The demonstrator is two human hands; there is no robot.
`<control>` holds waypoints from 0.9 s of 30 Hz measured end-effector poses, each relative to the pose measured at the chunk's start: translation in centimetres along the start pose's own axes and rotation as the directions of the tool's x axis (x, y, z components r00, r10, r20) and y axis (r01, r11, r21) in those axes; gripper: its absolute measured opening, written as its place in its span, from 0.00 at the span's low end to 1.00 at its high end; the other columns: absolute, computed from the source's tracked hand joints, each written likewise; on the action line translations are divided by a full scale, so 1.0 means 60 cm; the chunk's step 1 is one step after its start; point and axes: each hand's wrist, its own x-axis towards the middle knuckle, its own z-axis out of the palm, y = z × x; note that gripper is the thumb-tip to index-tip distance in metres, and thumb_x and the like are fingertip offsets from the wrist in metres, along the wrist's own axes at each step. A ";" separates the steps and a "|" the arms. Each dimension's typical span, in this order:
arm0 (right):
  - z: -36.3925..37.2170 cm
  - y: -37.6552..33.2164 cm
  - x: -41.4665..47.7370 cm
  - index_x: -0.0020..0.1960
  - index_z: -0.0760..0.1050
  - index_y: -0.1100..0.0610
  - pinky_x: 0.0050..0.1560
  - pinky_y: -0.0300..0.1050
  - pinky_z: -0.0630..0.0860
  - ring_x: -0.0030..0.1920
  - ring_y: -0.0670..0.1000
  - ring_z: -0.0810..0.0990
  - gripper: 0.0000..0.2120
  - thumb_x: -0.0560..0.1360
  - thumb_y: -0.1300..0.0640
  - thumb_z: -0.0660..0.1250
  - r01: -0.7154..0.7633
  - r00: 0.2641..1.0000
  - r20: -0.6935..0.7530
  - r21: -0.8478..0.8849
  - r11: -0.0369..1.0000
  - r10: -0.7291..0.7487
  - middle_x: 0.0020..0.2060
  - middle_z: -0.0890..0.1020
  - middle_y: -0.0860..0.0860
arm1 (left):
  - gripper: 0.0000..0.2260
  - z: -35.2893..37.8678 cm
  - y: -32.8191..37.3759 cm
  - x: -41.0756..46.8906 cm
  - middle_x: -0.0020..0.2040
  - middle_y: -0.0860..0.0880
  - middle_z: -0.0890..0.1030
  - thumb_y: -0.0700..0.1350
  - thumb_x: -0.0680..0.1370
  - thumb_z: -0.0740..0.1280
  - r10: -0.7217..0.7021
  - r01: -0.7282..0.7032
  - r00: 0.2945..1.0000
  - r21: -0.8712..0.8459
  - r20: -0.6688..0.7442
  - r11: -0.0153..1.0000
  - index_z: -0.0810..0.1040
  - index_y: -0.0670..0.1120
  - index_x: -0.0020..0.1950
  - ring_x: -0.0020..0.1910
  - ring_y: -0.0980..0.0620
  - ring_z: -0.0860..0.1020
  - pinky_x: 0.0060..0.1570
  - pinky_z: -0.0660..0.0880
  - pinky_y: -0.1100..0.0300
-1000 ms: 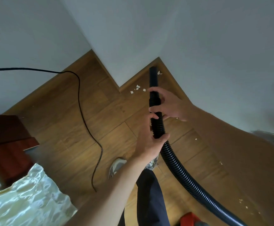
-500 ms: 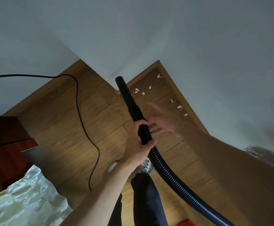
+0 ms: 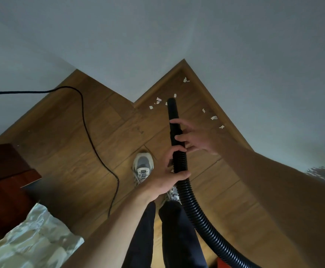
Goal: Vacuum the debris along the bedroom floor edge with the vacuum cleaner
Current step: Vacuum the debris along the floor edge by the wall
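A black vacuum hose with a smooth nozzle tube points at the floor corner. My left hand grips the ribbed part of the hose. Higher up, my right hand holds the smooth tube, fingers curled over it. Several white paper scraps lie on the wooden floor by the nozzle tip, and more scraps lie along the right skirting. One scrap sits deep in the corner.
A black power cord snakes across the floor on the left. A dark red wooden cabinet and pale bedding are at lower left. My shoes and dark trousers stand below the hands. White walls meet at a jutting corner.
The nozzle swung from the left back toward the right, its tip now among the scraps. My right hand, which was loose beside the hose, has taken hold of the tube again.
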 end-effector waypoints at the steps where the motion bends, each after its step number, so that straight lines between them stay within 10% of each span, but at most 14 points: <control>1: -0.002 0.006 0.005 0.73 0.66 0.42 0.45 0.47 0.84 0.54 0.54 0.82 0.27 0.79 0.64 0.65 -0.017 1.000 0.009 -0.001 1.000 0.017 0.59 0.77 0.54 | 0.25 -0.004 -0.005 0.001 0.60 0.48 0.77 0.34 0.75 0.73 -0.022 0.022 0.999 -0.004 0.026 1.000 0.73 0.62 0.61 0.58 0.49 0.78 0.49 0.82 0.55; 18: 0.057 0.089 0.135 0.72 0.66 0.42 0.50 0.54 0.83 0.55 0.57 0.82 0.32 0.75 0.65 0.71 -0.082 0.996 0.049 0.182 0.980 0.075 0.59 0.79 0.57 | 0.27 -0.078 -0.103 0.054 0.61 0.43 0.77 0.33 0.73 0.74 -0.099 0.097 0.995 -0.085 -0.024 0.992 0.75 0.63 0.60 0.61 0.45 0.78 0.58 0.80 0.46; 23: 0.077 0.096 0.179 0.72 0.67 0.43 0.45 0.50 0.83 0.51 0.55 0.83 0.31 0.76 0.65 0.70 -0.057 0.998 -0.007 0.215 0.975 0.060 0.56 0.79 0.55 | 0.32 -0.082 -0.116 0.071 0.56 0.50 0.75 0.28 0.73 0.73 -0.087 0.079 0.992 -0.098 -0.087 0.992 0.70 0.54 0.70 0.45 0.62 0.80 0.42 0.78 0.70; 27: 0.084 0.105 0.208 0.72 0.67 0.42 0.42 0.46 0.81 0.51 0.52 0.83 0.30 0.76 0.65 0.70 -0.080 0.996 -0.007 0.240 0.967 0.084 0.56 0.79 0.54 | 0.34 -0.112 -0.129 0.089 0.60 0.46 0.78 0.32 0.72 0.75 -0.137 0.131 0.987 -0.069 -0.088 0.989 0.73 0.66 0.65 0.58 0.52 0.80 0.54 0.82 0.50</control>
